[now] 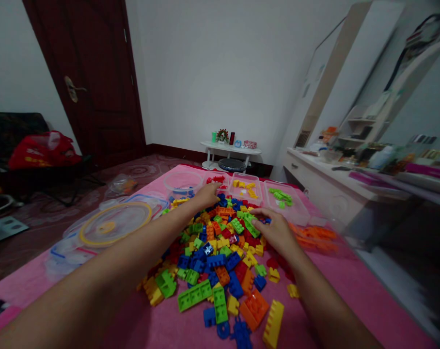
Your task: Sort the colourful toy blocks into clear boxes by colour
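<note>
A large heap of toy building bricks (216,260) in blue, green, yellow, orange and red lies on a pink cloth (147,322). My left hand (206,195) reaches across its far side, at the near edge of a clear container with red bricks (215,179). Its fingers are drawn together, and what they hold, if anything, is hidden. Over the heap's right side is my right hand (274,227), thumb and forefinger apart beside a long green brick (251,227). A small blue piece shows under that hand.
Clear containers hold yellow bricks (249,190), green bricks (281,197) and orange bricks (314,238). A round tub (183,180) stands at the far left. Stacked lids (114,225) lie left of the heap. A white dresser (325,182) stands at right.
</note>
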{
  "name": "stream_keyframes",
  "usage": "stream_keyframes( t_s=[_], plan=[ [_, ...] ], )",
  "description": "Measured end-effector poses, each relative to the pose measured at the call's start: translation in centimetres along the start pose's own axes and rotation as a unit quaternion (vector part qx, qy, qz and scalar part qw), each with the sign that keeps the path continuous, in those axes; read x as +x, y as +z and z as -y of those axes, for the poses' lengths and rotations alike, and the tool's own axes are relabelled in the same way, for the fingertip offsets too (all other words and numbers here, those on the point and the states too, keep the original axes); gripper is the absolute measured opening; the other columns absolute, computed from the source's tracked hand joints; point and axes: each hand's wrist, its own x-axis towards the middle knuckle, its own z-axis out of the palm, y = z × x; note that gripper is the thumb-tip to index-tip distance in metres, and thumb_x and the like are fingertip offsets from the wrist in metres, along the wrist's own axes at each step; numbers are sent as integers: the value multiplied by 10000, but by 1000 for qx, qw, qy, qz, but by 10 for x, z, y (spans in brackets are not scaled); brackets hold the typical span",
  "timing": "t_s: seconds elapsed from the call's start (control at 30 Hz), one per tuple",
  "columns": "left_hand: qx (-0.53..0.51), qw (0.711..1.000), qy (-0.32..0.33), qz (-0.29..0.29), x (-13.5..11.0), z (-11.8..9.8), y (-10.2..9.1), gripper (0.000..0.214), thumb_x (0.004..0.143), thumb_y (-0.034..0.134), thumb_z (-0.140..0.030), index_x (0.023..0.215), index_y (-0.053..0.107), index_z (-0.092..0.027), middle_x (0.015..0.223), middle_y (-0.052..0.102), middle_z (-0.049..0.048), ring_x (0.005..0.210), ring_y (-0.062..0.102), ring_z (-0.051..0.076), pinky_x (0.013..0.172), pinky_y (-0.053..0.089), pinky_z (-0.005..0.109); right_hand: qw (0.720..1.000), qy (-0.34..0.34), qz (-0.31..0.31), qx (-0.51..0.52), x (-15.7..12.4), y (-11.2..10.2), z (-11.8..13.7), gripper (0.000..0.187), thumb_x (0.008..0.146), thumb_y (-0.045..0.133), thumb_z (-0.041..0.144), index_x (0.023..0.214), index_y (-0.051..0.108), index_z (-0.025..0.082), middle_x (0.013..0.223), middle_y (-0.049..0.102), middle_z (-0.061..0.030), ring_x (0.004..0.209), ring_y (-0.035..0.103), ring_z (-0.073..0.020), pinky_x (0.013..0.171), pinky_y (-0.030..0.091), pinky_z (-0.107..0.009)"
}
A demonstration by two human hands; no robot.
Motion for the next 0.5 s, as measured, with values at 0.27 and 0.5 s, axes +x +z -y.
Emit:
stream_keyframes(
  t_s=[0.27,0.5],
  plan=[
    [68,997,-25,39,16,-4,1,398,740,561,-114,1132,621,-86,1123,629,209,1093,576,291,940,425,353,985,-93,112,-97,-14,20,-2,612,713,548,122,1315,503,229,1389,448,-100,1288,388,-252,1067,287,-463],
    [76,994,-24,75,27,-6,-10,282,773,536,-150,1006,686,-100,1024,675,198,973,634,287,853,464,352,982,-97,122,-104,-17,22,6,517,703,562,104,1209,588,208,1344,474,-107,1249,430,-240,1052,316,-425]
  ],
)
